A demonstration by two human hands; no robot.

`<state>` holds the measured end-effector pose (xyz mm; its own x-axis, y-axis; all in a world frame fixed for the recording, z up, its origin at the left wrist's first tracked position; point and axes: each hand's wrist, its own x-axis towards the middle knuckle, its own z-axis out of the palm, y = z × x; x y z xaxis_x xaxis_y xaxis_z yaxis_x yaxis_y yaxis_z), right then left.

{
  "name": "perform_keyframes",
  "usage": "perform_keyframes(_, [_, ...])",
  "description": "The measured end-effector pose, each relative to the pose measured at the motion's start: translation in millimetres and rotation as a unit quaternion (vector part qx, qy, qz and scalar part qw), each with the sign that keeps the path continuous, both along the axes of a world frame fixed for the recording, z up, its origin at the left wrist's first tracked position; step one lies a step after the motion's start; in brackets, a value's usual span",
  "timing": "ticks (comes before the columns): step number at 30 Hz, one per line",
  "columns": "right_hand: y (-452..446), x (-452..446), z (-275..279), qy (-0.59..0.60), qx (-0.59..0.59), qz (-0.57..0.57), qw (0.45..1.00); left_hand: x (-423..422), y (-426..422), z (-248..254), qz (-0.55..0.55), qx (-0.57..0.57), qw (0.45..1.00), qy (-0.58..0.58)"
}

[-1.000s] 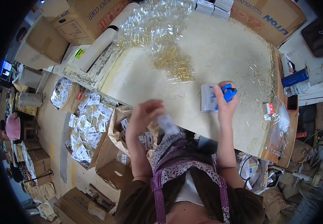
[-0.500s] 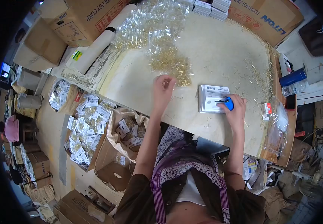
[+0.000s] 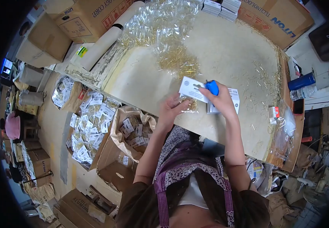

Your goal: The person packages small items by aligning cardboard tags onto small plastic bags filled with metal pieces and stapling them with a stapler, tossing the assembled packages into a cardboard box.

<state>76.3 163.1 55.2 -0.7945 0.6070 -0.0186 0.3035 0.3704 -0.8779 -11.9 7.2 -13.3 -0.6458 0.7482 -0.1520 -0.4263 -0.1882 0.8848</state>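
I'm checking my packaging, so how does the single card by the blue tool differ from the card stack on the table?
The single card is raised and tilted in your right hand; the card stack lies flat on the table. The single card is one thin piece, the card stack many layers. Both are white with dark print.

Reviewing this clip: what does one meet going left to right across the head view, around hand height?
Person in pink, heaped carded packets, paper-lined box, left hand, right hand gripping a blue tool, red-and-white box.
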Motion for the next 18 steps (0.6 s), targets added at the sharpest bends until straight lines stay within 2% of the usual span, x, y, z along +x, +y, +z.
perform_keyframes(3, [-4.0,-10.2,0.0,-0.021,0.015,0.029,0.999,4.8,-0.2,5.5,0.028,0.012,0.999,-0.009])
perform_keyframes(6, [-6.5,-14.5,-4.1,-0.019,0.026,0.027,0.999,2.7,-3.2,-4.9,-0.004,0.005,1.0,0.012])
perform_keyframes(8, [-7.3,-14.8,-4.8,-0.021,0.03,0.03,0.999,3.7,-1.9,-10.9,0.023,-0.009,0.998,-0.055])
perform_keyframes(12, [-8.3,-13.2,-8.0,-0.023,0.028,0.037,0.999,14.9,2.5,-2.1,0.066,0.002,0.998,-0.011])
perform_keyframes(14, [-6.8,-20.8,-18.5,0.172,-0.019,-0.101,0.98,20.5,3.3,5.2,0.109,0.0,0.993,0.036])
perform_keyframes(18, [3.8,-25.2,-25.6,0.151,-0.094,-0.101,0.979,34.2,5.2,1.8,0.105,-0.041,0.989,0.099])
